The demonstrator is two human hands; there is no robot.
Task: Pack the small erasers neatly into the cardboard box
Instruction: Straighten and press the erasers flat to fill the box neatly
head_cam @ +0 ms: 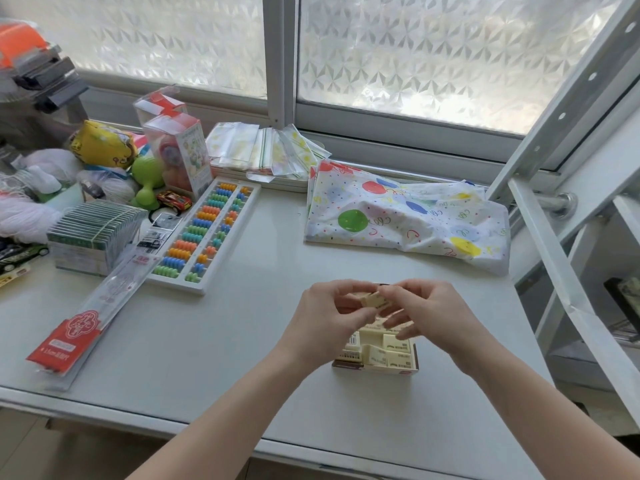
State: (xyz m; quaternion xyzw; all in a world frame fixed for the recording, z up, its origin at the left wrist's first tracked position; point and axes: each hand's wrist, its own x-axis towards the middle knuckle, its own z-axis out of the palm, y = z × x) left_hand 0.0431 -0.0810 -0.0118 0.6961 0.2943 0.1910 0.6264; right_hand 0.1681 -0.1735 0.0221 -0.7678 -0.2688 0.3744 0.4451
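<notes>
A small cardboard box point(360, 366) sits open on the white table near its front middle, holding several cream-coloured erasers point(389, 355) in rows. Above the box, my left hand point(322, 320) and my right hand point(427, 313) meet fingertip to fingertip. Both pinch a small cream eraser point(372, 300) between them. More erasers may be tucked in my left palm, but my fingers hide that. The far part of the box is covered by my hands.
A colourful abacus point(207, 233) and a red-and-clear packet point(86, 317) lie to the left. A stack of green-edged boxes point(93, 233), toys and clear bags point(266, 150) crowd the back left. A balloon-print bag point(408, 216) lies at the back right, with a metal shelf frame point(568, 244) beside it.
</notes>
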